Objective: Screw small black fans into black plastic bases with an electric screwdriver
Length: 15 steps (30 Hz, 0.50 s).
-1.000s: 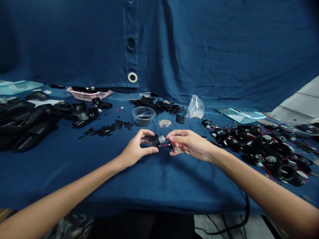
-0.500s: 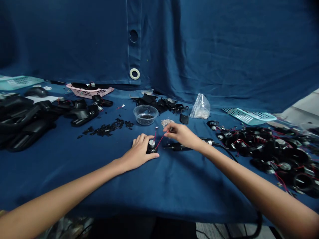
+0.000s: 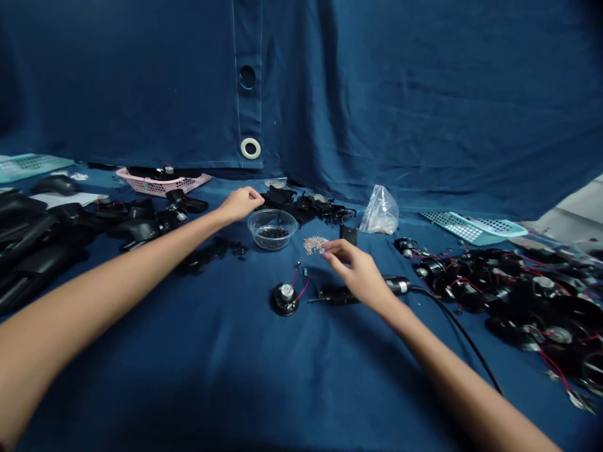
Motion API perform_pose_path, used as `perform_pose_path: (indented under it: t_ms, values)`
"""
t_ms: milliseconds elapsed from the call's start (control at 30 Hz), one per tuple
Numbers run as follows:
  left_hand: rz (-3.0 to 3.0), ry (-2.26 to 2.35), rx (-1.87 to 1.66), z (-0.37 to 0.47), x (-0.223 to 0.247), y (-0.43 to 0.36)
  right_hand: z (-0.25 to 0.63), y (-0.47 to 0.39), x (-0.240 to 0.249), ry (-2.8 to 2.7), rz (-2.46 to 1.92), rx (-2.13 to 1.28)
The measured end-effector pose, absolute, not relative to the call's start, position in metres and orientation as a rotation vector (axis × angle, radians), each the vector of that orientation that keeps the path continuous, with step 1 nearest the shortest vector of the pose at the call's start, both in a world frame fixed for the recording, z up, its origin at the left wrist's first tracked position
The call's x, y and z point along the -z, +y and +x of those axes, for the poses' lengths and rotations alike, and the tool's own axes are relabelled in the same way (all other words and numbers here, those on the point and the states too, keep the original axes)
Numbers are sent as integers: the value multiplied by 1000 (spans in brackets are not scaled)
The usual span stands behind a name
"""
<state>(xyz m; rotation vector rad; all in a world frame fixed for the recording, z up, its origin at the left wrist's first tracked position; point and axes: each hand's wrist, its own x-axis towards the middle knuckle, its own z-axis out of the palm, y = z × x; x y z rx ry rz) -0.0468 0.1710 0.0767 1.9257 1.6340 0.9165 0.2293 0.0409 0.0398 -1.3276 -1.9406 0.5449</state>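
My left hand (image 3: 241, 204) reaches over the far side of the table, fingers bent together at the left edge of a pile of black plastic pieces (image 3: 306, 204). What its fingertips hold, if anything, is hidden. Just right of a heap of small silver screws (image 3: 313, 245), my right hand (image 3: 351, 267) hovers with thumb and forefinger slightly apart. A round black motor part (image 3: 285, 299) with a silver motor and red wires lies on the cloth, untouched. Beneath the right hand is a black electric screwdriver (image 3: 340, 296), its bit pointing left.
Between the hands stands a clear plastic bowl (image 3: 272, 231) of small black bits. A zip bag (image 3: 380, 212) sits behind. Wired motor parts (image 3: 513, 289) crowd the right, black housings (image 3: 42, 232) the left. Baskets, pink (image 3: 160, 183) and turquoise (image 3: 475, 227), stand farther back.
My left hand has let go of the motor part and moved up and away to the black pieces. My right hand has released the red wire and shifted slightly toward me.
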Motion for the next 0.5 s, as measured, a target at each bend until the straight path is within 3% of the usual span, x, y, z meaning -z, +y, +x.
perform_pose_path:
  t_ms: [267, 500]
  values:
    - [1601, 1672, -326, 30, -80, 273, 193, -2, -29, -2208, -867, 86]
    - [1490, 1615, -529, 52, -75, 270, 183, -7, -21, -2429, -882, 452]
